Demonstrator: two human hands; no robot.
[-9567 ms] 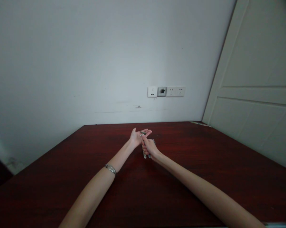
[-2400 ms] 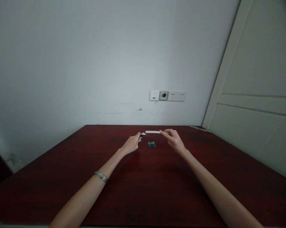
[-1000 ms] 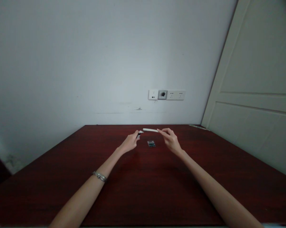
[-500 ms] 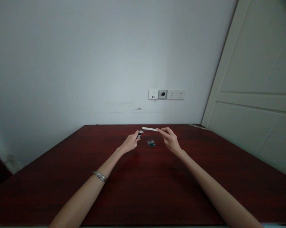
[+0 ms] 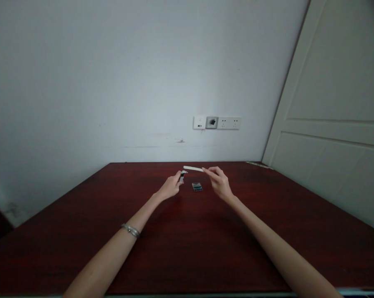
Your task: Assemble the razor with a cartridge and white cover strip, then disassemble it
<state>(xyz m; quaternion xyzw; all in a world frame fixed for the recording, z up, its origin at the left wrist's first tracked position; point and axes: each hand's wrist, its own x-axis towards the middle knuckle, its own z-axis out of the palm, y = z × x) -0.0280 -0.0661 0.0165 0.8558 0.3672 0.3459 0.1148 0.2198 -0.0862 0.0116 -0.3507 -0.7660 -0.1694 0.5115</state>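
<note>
My left hand [image 5: 170, 187] is closed around a small black-and-white object [image 5: 182, 175] with a jagged white top; its kind is too small to make out. Between the thumb and fingers of my right hand [image 5: 220, 182], a slim white stick [image 5: 193, 168] with a rounded end points left, its tip just above the object in my left hand. Whether the two touch I cannot tell. Below and between both hands, a small flat see-through case [image 5: 197, 187] with dark contents lies on the dark red table [image 5: 187, 248].
A white wall with a row of sockets [image 5: 223, 123] rises behind the table's far edge. To the right, a pale panelled door [image 5: 336, 124] stands along the table's side. A thin light strip [image 5: 259, 165] lies at the far right corner.
My right hand has shifted slightly left, bringing the white stick's tip closer over the object in my left hand. The left hand stays almost still.
</note>
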